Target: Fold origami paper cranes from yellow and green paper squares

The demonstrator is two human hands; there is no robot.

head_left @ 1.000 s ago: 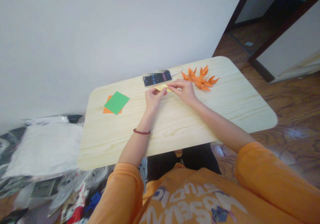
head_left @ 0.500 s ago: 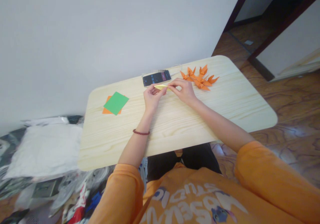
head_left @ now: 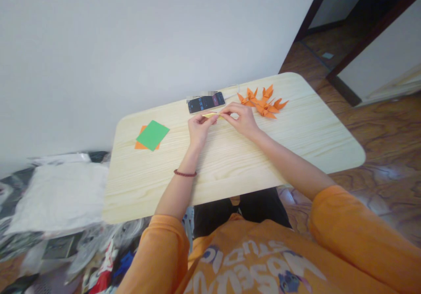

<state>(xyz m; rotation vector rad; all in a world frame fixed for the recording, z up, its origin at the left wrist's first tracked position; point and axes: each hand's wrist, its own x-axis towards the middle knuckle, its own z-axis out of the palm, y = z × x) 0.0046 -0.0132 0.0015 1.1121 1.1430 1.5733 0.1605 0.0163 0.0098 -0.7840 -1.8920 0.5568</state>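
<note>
Yellow paper: a narrow folded strip of yellow paper (head_left: 210,115), held up between both hands in front of the phone (head_left: 206,104), above the worktop (head_left: 237,162).
Left grip: the left hand (head_left: 198,129) pinches the strip's left part, thumb in front and fingers behind.
Right grip: the right hand (head_left: 242,118) pinches the right end between thumb and fingertips, the two hands almost meeting.
Step in hand: probably shaping or pressing a crease in the yellow paper; the exact fold is too small to tell.
Next move: seems to call for a light, exact pinch along the edge, the left hand steadying while the right works the tip.
Orange cranes: a cluster of folded orange cranes (head_left: 265,107) lies just beyond the right hand, the pieces touching or overlapping.
Flat sheets: a green sheet (head_left: 153,135) lies skewed over an orange sheet (head_left: 139,146), well left of the hands.
Phone screen: bluish digits, perhaps a timer, too blurred to read surely; the top is pixelated and no brand shows.
Shirt: the orange shirt (head_left: 237,235) carries white lettering, upside down here; "STUDIO" can be read, the rest is lost in creases. A blue cartoon figure (head_left: 289,281) sits beside it.
</note>
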